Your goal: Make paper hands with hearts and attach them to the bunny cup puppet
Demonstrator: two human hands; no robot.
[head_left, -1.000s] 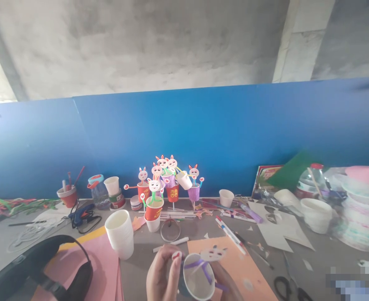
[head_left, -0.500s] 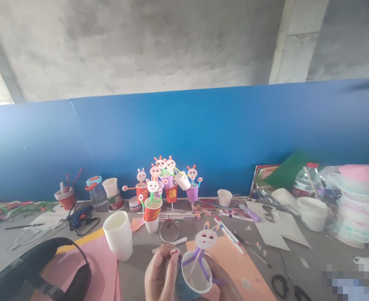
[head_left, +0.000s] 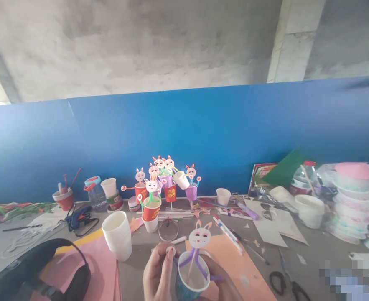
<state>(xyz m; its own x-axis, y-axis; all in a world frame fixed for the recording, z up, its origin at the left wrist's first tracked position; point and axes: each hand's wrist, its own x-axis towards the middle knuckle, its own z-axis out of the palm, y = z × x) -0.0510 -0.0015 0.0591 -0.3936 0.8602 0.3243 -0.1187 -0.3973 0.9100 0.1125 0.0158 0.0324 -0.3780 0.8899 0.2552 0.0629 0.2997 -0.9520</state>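
Note:
My left hand [head_left: 158, 274] pinches a small round white paper disc [head_left: 171, 251] between thumb and finger, at the end of a purple pipe-cleaner arm. The arm belongs to a rabbit figure whose white paper face [head_left: 199, 238] with upright ears stands on a stick inside a blue-sided paper cup [head_left: 193, 288]. Behind and to the right of this cup, my right hand [head_left: 223, 279] is wrapped around it; the cup hides some of its fingers. A second purple arm [head_left: 215, 278] sticks out over the rim towards my right hand.
Finished-looking rabbit cups [head_left: 151, 209] stand at the back centre. Stacked white paper cups [head_left: 118, 236] are on the left, near a black headset-like object [head_left: 36, 267] on pink paper [head_left: 104, 276]. Scissors [head_left: 286, 276], markers [head_left: 228, 234] and orange paper [head_left: 243, 263] lie to the right.
My left thumb has moved over the paper disc, covering more of its red mark. The rabbit and cup have shifted slightly left in view.

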